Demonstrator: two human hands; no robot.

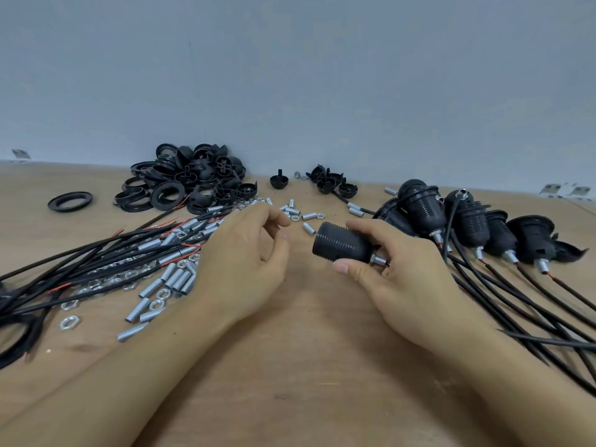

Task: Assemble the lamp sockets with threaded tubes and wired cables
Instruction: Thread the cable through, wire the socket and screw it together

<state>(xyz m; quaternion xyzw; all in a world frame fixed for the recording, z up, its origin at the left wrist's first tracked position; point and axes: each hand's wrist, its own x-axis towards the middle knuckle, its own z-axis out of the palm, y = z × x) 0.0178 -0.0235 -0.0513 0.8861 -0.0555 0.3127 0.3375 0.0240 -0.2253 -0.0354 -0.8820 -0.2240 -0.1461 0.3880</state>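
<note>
My right hand (403,279) grips a black ribbed lamp socket (342,246) lying sideways above the table, its open end facing left. A short silver threaded tube (378,261) sticks out of its narrow end, between my thumb and fingers. My left hand (245,262) hovers just left of the socket with fingers loosely curled and nothing visible in it. Loose threaded tubes (175,279) and hex nuts (69,322) lie scattered under and left of that hand. Black cables with red wire tips (96,253) spread across the left side.
A pile of black socket caps and rings (187,182) sits at the back by the wall, with one ring (70,201) apart on the left. Several assembled sockets with cables (467,221) lie at the right. The wooden table (306,366) runs up to a grey wall.
</note>
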